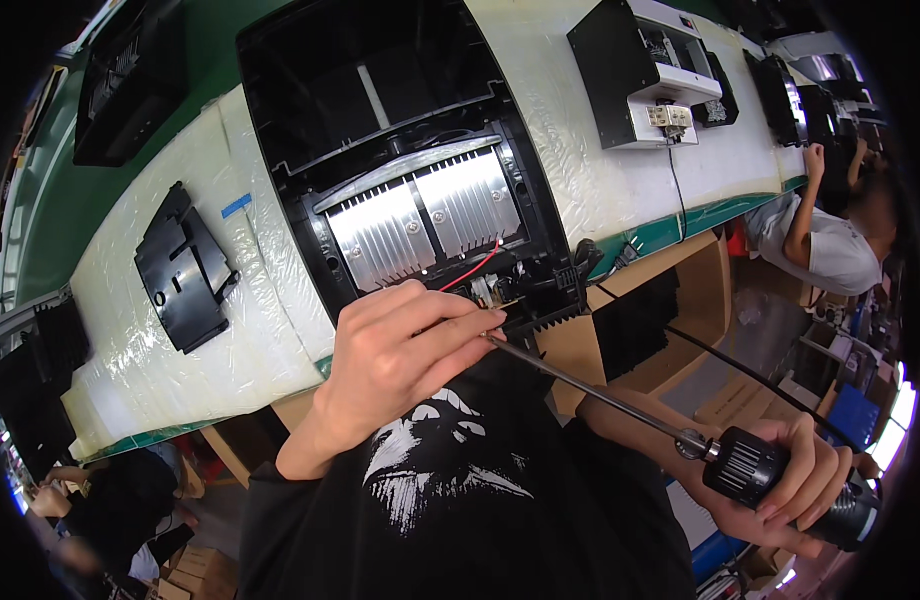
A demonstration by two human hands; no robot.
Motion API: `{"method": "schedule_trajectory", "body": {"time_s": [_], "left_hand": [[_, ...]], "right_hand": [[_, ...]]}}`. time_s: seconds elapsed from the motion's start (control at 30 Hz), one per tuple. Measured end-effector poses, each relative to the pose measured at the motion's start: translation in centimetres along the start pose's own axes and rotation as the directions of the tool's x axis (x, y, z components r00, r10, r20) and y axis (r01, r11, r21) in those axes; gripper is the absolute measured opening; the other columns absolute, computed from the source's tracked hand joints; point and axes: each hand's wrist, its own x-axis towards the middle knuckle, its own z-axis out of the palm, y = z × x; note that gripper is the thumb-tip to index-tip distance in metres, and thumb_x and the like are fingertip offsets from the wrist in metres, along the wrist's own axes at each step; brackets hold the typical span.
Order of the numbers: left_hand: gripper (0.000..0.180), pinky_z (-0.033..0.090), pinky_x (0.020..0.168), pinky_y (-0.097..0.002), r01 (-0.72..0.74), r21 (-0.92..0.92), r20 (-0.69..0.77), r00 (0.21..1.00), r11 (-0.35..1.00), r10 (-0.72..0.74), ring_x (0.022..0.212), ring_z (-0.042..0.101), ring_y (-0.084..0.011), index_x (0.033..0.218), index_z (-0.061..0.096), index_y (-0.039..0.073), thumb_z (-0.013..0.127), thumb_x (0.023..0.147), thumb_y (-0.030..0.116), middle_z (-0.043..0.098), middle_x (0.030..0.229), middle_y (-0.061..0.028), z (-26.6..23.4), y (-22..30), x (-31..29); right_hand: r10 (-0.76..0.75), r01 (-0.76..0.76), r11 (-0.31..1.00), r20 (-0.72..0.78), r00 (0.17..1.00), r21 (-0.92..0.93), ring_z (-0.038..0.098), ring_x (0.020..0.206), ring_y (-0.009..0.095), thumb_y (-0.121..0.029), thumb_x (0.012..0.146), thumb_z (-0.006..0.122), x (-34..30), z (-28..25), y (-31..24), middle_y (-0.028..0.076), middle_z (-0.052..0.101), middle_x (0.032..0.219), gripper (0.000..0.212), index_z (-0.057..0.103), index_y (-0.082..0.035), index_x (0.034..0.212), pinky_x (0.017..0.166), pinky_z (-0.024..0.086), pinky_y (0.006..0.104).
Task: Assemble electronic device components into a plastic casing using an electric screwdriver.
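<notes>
My right hand [795, 485] is wrapped round a black electric screwdriver [745, 468] at the lower right. Its long dark bit [590, 387] slants up and left to the fingertips of my left hand [400, 350]. Those fingers are pinched together at the bit's tip; whatever small thing they hold is too small to make out. Just beyond my left hand lies a black housing [540, 190], its lid part [310, 110] on the far side. Two silver finned heat sinks [380, 235] sit inside it. A red wire [475, 268] runs from them toward a partly hidden circuit board [495, 292].
The bench has a plastic-covered pad [265, 310]. A black panel [185, 270] lies at left, beside blue tape [237, 206]. A black-and-white machine [645, 75] with a cable [677, 185] stands at right. Cardboard boxes [715, 310] are below the edge. Co-workers [820, 240] sit at both sides.
</notes>
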Motion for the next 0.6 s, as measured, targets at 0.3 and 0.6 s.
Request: {"method": "schedule_trajectory", "body": {"time_s": [0.3,0.6], "left_hand": [[0.019,0.042,0.052,-0.024,-0.101,0.032,0.054,0.994,0.994,0.099,0.06,0.054,-0.0128,0.082,0.071,0.007,0.075,0.065,0.014,0.063,0.075,0.0007,-0.2,0.1,-0.2],[0.02,0.043,0.064,-0.0269,-0.172,0.007,-0.062,0.983,0.985,0.172,0.074,0.06,-0.0169,0.08,0.07,0.008,0.075,0.067,0.022,0.066,0.082,0.0002,-1.5,0.3,1.4]], "right_hand": [[0.054,-0.058,0.994,0.05,0.997,0.088,0.049,0.041,0.007,-0.018,0.079,0.069,0.6,-0.4,-0.9,0.001,0.048,0.062,0.032,0.04,-0.006,0.072,0.038,0.048,0.013],[0.046,-0.054,0.996,0.114,0.992,0.071,0.049,0.042,0.006,-0.022,0.077,0.071,1.1,0.7,-0.1,0.001,0.049,0.062,0.034,0.041,-0.007,0.07,0.036,0.048,0.015]]}}
